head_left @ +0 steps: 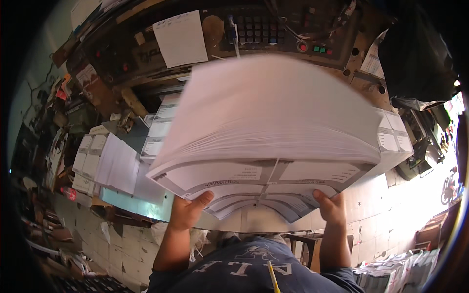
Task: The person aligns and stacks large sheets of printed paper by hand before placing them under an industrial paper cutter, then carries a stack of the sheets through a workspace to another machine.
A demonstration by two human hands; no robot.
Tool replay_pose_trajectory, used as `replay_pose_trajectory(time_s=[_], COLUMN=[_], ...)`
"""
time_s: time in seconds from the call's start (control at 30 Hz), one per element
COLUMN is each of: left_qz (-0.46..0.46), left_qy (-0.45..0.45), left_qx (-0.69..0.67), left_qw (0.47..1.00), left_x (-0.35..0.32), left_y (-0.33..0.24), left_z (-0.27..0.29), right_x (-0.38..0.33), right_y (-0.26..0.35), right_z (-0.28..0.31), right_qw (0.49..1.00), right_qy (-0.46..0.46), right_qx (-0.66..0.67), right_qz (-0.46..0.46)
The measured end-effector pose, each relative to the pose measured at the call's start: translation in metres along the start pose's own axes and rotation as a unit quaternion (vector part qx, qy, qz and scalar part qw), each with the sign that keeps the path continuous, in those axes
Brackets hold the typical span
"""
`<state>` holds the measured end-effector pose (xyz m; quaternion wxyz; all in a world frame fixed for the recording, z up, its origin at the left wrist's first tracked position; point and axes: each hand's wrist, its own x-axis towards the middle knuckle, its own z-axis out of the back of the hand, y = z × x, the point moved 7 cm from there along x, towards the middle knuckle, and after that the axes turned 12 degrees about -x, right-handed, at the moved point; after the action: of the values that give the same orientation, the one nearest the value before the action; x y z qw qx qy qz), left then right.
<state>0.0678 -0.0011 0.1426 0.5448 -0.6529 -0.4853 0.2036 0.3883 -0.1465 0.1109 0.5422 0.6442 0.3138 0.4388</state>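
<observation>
We hold a thick stack of printed sheets [273, 112] up in front of us, filling the centre of the frame from the middle left to the right. Our left hand [188, 210] grips the stack at its lower left edge, thumb curled up over the bottom sheets and the other fingers hidden beneath. Our right hand [332, 207] grips the lower right edge the same way, thumb on the near edge and fingers out of sight under the paper. Both hands are closed on the stack and bear it from below; the lowest sheets sag and curve downward between them. The top of the stack looks blurred.

Behind the stack, in the upper centre of the frame, we see a machine's control panel [273, 29] with rows of dark keys and a red button [302, 47] beside small green ones. A white sheet of paper [181, 38] stands propped against the machine at the upper left of centre. At the left of the frame, smaller piles of printed sheets [115, 163] lie on a grey surface [127, 200], just beside the lower left of our stack. More piles [395, 136] sit at the right, partly hidden by the stack. At the bottom centre we see our dark blue shirt [239, 271] with a yellow pencil [272, 278] against it.
</observation>
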Motion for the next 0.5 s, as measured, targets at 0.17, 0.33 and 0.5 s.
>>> replay_pose_trajectory(time_s=[0.17, 0.33, 0.5], left_qz=[0.04, -0.006, -0.059], left_qy=[-0.023, -0.006, -0.005], left_qx=[0.063, 0.051, -0.052], left_qw=[0.997, 0.999, 0.997], left_x=[-0.011, 0.015, 0.035], left_y=[0.032, 0.044, 0.047], left_z=[0.018, 0.02, 0.015], right_x=[-0.005, 0.007, 0.024], right_y=[-0.037, -0.04, -0.048], right_z=[-0.001, -0.003, -0.007], right_qw=[0.997, 0.999, 0.999], right_qy=[0.014, -0.005, -0.022], right_qx=[-0.008, 0.02, 0.023], right_qz=[-0.08, -0.036, -0.011])
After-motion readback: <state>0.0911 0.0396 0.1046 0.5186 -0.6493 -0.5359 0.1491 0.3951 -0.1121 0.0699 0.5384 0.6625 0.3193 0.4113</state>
